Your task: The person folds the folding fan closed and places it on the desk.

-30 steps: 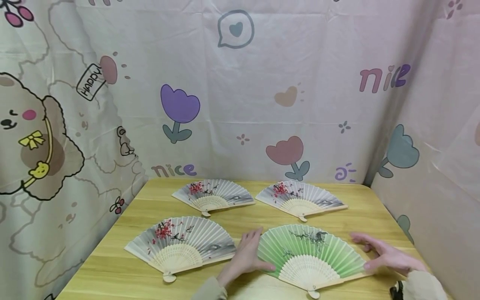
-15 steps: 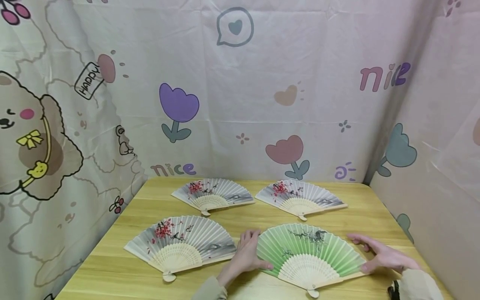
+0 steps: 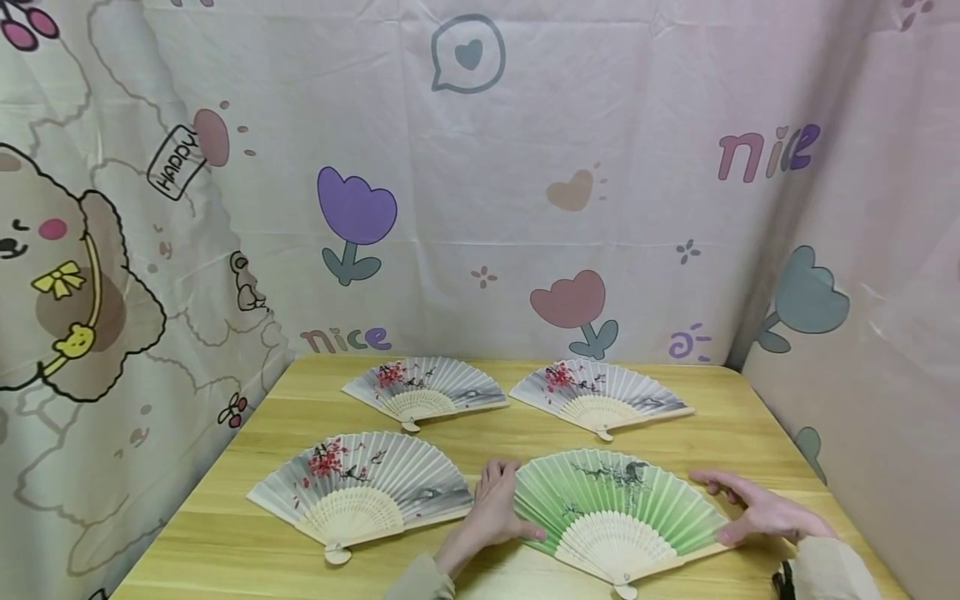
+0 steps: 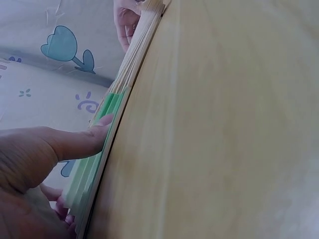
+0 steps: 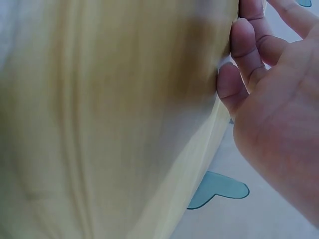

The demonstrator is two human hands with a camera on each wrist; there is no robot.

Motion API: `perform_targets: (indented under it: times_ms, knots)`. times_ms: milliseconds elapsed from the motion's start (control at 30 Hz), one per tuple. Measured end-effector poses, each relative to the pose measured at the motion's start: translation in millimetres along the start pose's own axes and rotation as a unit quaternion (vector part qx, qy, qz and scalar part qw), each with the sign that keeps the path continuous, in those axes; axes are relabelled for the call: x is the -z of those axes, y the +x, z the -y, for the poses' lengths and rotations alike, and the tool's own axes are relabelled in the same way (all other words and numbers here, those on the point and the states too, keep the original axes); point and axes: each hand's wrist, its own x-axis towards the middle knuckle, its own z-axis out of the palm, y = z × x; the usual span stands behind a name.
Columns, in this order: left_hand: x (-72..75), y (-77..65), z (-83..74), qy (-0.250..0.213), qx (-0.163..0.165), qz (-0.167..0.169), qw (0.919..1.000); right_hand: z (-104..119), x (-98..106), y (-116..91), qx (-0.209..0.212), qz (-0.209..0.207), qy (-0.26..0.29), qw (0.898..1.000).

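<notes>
A spread green folding fan (image 3: pixel 622 487) with a dark bird-and-branch print and pale ribs lies on the wooden table (image 3: pixel 225 475) at the front right. My left hand (image 3: pixel 491 508) is at its left end. The left thumb (image 4: pixel 84 142) touches the green folds in the left wrist view, with the fingers around the fan's outer end. At the opposite end my right hand (image 3: pixel 757 510) has its thumb on the right edge and its index finger stretched forward. In the right wrist view the other right fingertips (image 5: pixel 234 79) are bent close over the tabletop.
Left of my left hand lies a spread grey-white fan (image 3: pixel 367 483) with red blossoms. Two matching fans, one back left (image 3: pixel 427 387) and one back right (image 3: pixel 600 396), lie near the rear edge. A printed cloth curtain (image 3: pixel 465 167) surrounds the table on three sides.
The green fan's right end and my right hand have shifted very slightly left. My left hand stays at the fan's left end, and the other fans keep their places.
</notes>
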Motion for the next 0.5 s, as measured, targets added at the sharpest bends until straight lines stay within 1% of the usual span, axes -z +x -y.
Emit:
perform_targets:
  times_ms: [100,200,400,500]
  knots:
    - [-1.4,0.5,-0.2,-0.005,0.006,-0.003,1.0000,-0.1,0.1,0.0,-0.005,-0.002,-0.004,1.000]
    - [-2.3,1.1,0.0,-0.012,0.008,-0.007,0.9999,-1.0,0.2,0.3,0.002,-0.004,-0.003,1.000]
    - [-3.6,1.1,0.9,-0.051,0.003,-0.003,0.9987,-2.9,-1.6,1.2,0.028,-0.003,0.007,1.000]
    - [-4.0,0.5,1.8,-0.072,-0.004,0.003,0.9974,-2.7,-2.1,1.5,0.026,-0.004,0.012,1.000]
